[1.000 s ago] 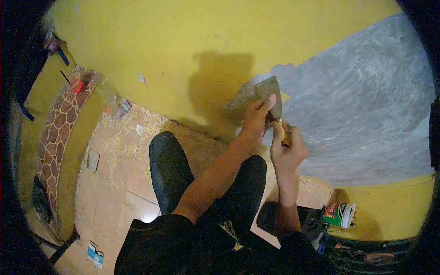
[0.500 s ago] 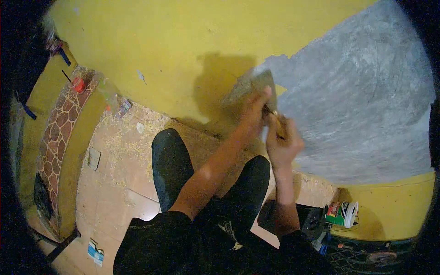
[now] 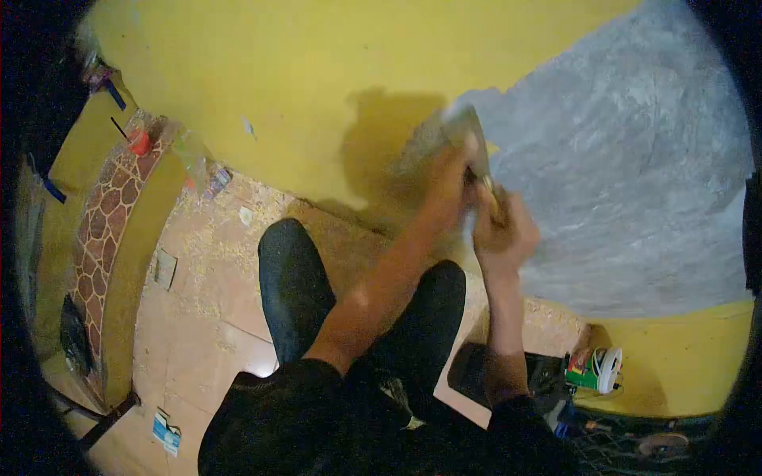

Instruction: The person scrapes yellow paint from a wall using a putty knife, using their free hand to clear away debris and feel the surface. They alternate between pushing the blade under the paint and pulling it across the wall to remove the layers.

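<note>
A scraper [image 3: 465,125] with a flat metal blade and a yellowish-brown handle is against the wall, at the border between yellow paint [image 3: 286,71] and a bare grey patch [image 3: 619,166]. My right hand [image 3: 505,230] is closed round its handle. Farther up, my left hand [image 3: 456,170] grips near the blade, its fingers pressed to the metal. Motion blurs both hands and the blade, so the left fingers' exact hold is partly hidden.
Yellow flakes litter the tiled floor [image 3: 198,317]. At the left runs a stone-patterned ledge [image 3: 103,230] bearing a red cup [image 3: 139,143]. To the lower right are a white-and-green bucket [image 3: 591,370] and a dark case [image 3: 476,373]. My knees [image 3: 294,278] are bent below the wall.
The scraper and both hands have shifted slightly up and right along the paint edge. A bit of yellow beside the blade now looks smaller.
</note>
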Motion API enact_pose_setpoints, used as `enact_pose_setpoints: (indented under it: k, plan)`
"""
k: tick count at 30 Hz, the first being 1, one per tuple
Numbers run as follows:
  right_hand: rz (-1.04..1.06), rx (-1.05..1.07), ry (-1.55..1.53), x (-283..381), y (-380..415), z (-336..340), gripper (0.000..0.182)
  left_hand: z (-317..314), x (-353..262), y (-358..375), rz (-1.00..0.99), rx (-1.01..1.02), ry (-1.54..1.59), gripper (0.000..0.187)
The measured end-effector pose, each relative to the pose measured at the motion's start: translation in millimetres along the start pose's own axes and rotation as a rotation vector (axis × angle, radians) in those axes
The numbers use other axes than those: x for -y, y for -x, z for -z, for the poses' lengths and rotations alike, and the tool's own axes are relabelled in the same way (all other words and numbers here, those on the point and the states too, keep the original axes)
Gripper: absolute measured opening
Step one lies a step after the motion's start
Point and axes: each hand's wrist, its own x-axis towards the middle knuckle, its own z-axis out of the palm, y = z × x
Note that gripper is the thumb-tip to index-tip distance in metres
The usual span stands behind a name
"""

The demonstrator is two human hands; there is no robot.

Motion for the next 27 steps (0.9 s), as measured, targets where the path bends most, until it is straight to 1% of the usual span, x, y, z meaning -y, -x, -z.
enact_pose_setpoints:
  k: [1, 2, 3, 5, 7, 9, 11, 12, 13, 15, 16, 18, 20, 22, 23, 24, 25, 26, 27]
  plan:
    - [0.028, 0.022, 0.123, 7.9, -11.3, -10.0, 0.016, 0.2, -4.2, -6.3, 0.009, -0.002, 0.003, 0.033]
    - [0.062, 0.041, 0.24, 13.4, -17.6, -14.5, 0.016, 2.7, -12.9, -8.9, 0.086, 0.088, 0.082, 0.032]
    - [0.066, 0.039, 0.233, 11.5, -16.6, -12.6, 0.016, 4.4, -21.6, -11.9, 0.155, 0.181, 0.156, 0.03]
    - [0.033, 0.024, 0.112, 6.7, -7.9, -2.8, 0.015, 6.6, -6.0, -7.0, 0.166, 0.152, 0.144, 0.03]
    - [0.067, 0.007, 0.151, 9.4, -15.5, -15.7, 0.014, 8.7, -3.5, -16.2, 0.157, 0.124, 0.147, 0.03]
    - [0.08, 0.015, 0.218, 9.8, -11.1, -12.9, 0.014, 11.6, -2.6, -19.4, 0.181, 0.135, 0.25, 0.03]
    - [0.003, 0.062, 0.103, 11.2, -7.0, -10.5, 0.013, 15.4, -3.5, -9.3, 0.19, 0.116, 0.221, 0.03]
    - [0.0, 0.059, 0.109, 9.7, -4.5, -9.2, 0.013, 15.1, -5.1, -6.4, 0.191, 0.105, 0.19, 0.03]
    - [0.033, 0.027, 0.099, 8.6, -6.0, -12.6, 0.013, 16.3, -6.8, -12.6, 0.182, 0.116, 0.189, 0.03]
    - [0.072, 0.002, 0.093, 8.2, -8.5, -16.5, 0.013, 20.4, -1.6, -20.2, 0.061, 0.036, 0.084, 0.029]
    - [0.068, 0.038, 0.166, 14.8, -6.4, -14.4, 0.013, 18.8, 2.5, -15.0, 0.089, 0.038, 0.09, 0.029]
    - [0.052, 0.066, 0.235, 12.3, -1.1, -8.2, 0.013, 18.4, -0.1, -14.4, 0.204, 0.129, 0.293, 0.029]
    - [0.05, 0.041, 0.132, 0.8, -0.5, -0.5, 0.013, 12.9, 4.3, -1.3, 0.201, 0.108, 0.262, 0.028]
    - [0.101, 0.003, 0.137, 5.1, -13.3, -20.3, 0.013, 9.0, -2.4, -10.2, 0.131, 0.058, 0.182, 0.025]
    - [0.119, -0.014, 0.167, 6.1, -9.9, -19.8, 0.014, 12.0, -2.6, -6.9, 0.149, 0.053, 0.183, 0.025]
    - [0.12, -0.015, 0.172, 4.9, -8.5, -15.9, 0.014, 14.8, -6.7, -9.3, 0.198, 0.106, 0.235, 0.026]
    - [0.092, -0.005, 0.098, 6.0, -7.4, -15.0, 0.014, 15.1, -15.0, -12.0, 0.236, 0.16, 0.28, 0.027]
    - [0.054, 0.012, 0.024, 9.2, -2.3, -13.7, 0.013, 18.8, -5.5, -8.8, 0.236, 0.156, 0.273, 0.027]
    - [0.054, 0.009, 0.015, 9.5, 1.3, -12.9, 0.013, 22.3, 11.2, -5.8, 0.202, 0.099, 0.236, 0.029]
